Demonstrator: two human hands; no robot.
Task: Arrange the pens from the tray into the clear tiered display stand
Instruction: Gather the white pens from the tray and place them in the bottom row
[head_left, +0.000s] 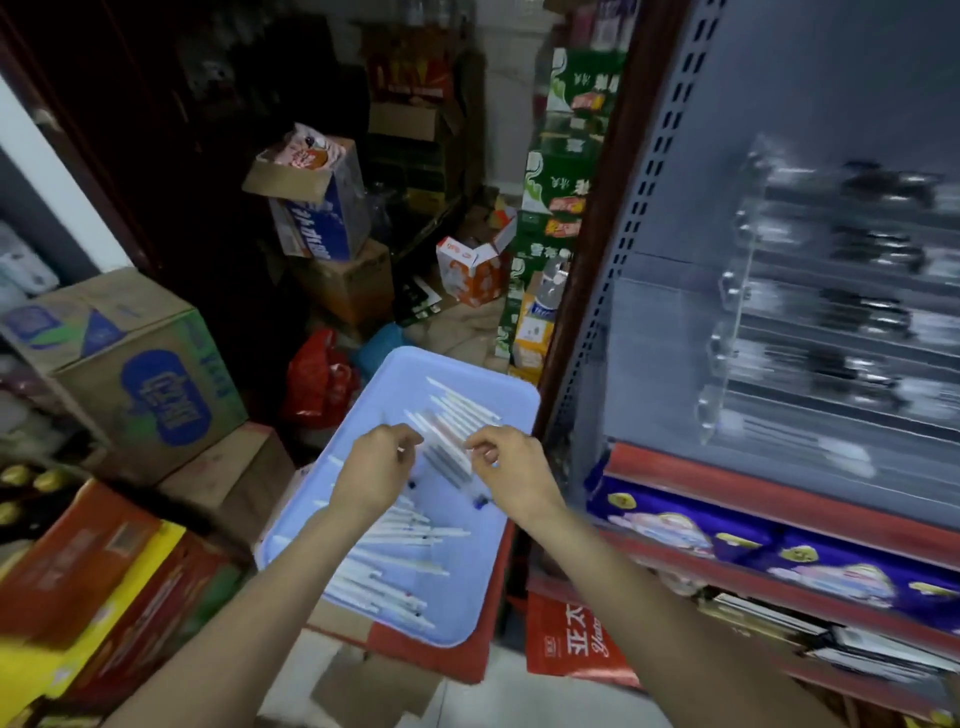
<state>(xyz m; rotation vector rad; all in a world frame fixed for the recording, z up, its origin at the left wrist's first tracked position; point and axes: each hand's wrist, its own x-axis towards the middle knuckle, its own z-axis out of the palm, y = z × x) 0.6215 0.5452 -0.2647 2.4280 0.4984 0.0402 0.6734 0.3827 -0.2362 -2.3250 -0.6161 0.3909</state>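
Observation:
A light blue tray (498, 582) sits low in the middle, resting on a red box, and holds several white and clear pens (395, 566) scattered along it. My left hand (371, 473) hovers over the tray's middle with fingers curled, fingertips pinched near a pen. Beside it, my right hand (511, 470) has thumb and forefinger pinched at the pens (452, 447); the blur hides whether either hand holds one. The clear tiered display stand (810, 312) stands on the shelf at the right, its tiers holding several dark pens.
A grey metal shelf unit (675, 322) with a red edge rises right of the tray, purple packs (727, 540) below it. Cardboard boxes (140, 374) stack on the left; more boxes (317, 208) and a red bag (317, 379) fill the floor behind.

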